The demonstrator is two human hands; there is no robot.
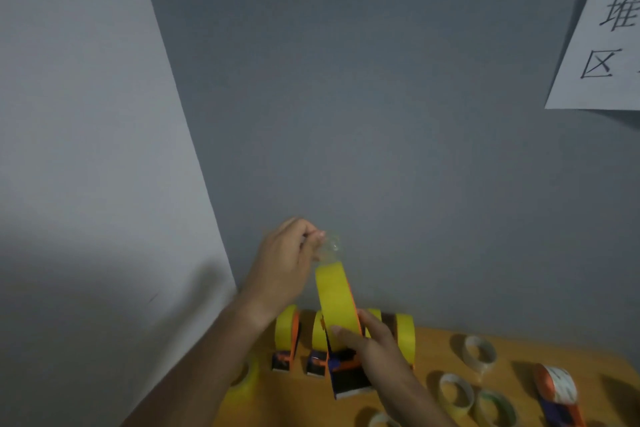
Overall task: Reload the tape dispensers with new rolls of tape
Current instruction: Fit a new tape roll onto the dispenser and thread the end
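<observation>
Right hand point(372, 345) grips orange-and-black handheld tape dispenser point(346, 367) loaded with a yellow tape roll point(336, 302), raised above wooden table point(436, 350). Left hand point(284, 263) pinches clear tape end point(327, 250) pulled up from the roll. Two loaded dispensers point(287, 336) stand behind; spent cardboard cores point(455, 392) lie right

The left hand point(282, 262) pinches clear tape pulled off the yellow roll point(337, 305), while the right hand point(372, 345) grips its dispenser point(346, 371) above the counter point(519, 350).
</observation>
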